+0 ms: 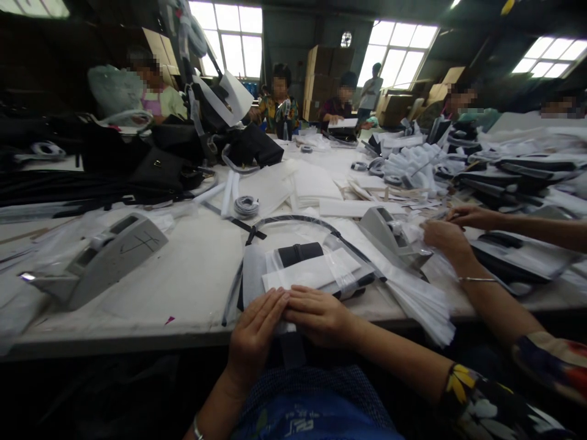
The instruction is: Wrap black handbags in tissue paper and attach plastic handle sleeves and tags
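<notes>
A black bag [300, 253], partly covered by white sheets [312, 272] and clear tape, lies at the table's near edge. Its plastic-wrapped strap [293, 219] arches around the far side. My left hand [257, 324] bends over the near left of the bag, fingers held together on its white covering. Beside it, touching at the fingertips, my right hand [321, 313] grips the same near edge with its fingers laid across the covering. Both thumbs are hidden. A dark strip [292, 349] hangs below the hands, over my lap.
Grey tape dispensers stand at left [114, 260] and right [389, 235]. A co-worker's hands [452, 235] work beside the right one. White strips [413, 293] overhang the table edge. Black bags [160, 165] are piled at left, wrapped goods at right. Several people sit across the table.
</notes>
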Tool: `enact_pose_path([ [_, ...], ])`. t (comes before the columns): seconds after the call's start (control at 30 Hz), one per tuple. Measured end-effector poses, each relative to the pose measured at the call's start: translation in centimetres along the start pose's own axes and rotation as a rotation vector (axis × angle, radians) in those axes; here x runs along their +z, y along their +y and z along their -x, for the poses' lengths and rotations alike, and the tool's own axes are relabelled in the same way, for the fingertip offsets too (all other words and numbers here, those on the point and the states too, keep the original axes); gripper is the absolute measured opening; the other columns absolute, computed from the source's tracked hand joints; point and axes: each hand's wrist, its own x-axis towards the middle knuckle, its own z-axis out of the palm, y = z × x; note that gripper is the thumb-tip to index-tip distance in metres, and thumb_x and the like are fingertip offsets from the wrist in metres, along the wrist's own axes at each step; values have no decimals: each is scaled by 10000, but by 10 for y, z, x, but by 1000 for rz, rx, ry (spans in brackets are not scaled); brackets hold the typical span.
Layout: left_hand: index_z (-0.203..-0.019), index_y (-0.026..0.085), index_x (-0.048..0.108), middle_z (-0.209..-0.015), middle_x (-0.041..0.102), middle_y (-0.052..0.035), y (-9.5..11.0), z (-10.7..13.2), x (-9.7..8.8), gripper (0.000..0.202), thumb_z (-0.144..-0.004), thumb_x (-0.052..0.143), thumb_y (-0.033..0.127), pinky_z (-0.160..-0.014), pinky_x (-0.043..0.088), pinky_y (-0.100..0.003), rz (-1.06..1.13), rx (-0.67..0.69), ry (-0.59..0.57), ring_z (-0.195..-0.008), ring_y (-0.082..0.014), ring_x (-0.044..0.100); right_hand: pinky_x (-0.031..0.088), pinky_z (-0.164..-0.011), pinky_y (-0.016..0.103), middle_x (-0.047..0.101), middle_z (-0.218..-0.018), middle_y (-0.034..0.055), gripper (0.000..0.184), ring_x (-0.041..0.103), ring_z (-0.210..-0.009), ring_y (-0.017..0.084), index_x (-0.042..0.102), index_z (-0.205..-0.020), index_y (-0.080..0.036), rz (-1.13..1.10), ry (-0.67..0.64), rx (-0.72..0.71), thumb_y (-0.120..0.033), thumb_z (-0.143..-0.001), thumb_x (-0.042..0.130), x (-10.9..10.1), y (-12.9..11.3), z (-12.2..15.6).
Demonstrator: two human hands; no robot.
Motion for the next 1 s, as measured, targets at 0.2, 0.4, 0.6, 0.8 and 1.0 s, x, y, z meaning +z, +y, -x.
enact_pose_path([
  [0.2,-1351,147,566,-1314,651,-101,-1,4,2,461,-913,558,5,-1059,489,-387,-43,11,-3,-1274,-230,565,561,-965,298,765,-911,40,108,729,-864,152,700,-900,-183,6,39,104,-261,-922,629,-30,9,-37],
  [0.4,-1336,141,584,-1310,654,-95,-1,2,2,432,-937,501,0,-1071,473,-372,-58,15,-7,-1272,-224,566,355,-1118,597,637,-1330,142,331,449,-1382,337,664,-1234,-139,259,-472,501,-330,-987,556,-4,82,-87],
  [0.6,-1333,133,585,-1307,655,-102,-3,4,6,423,-939,501,4,-1050,494,-389,-44,19,1,-1273,-236,565,311,-1146,597,609,-1382,83,266,396,-1419,325,768,-879,-168,166,-654,330,-322,-975,574,30,111,-103],
  [0.8,-1336,151,583,-1300,662,-86,-3,2,3,435,-929,530,5,-1044,504,-391,-63,7,-16,-1252,-228,583,473,-1062,485,673,-1260,158,282,588,-1235,301,689,-1161,-120,176,-390,354,-290,-951,612,5,81,-84],
  [1.0,-1350,153,565,-1303,659,-95,0,2,3,439,-936,525,13,-1065,489,-419,-63,-3,-13,-1263,-231,578,431,-1143,405,674,-1276,92,363,574,-1267,194,564,-1329,-154,119,-116,86,-263,-983,569,-27,-11,17],
])
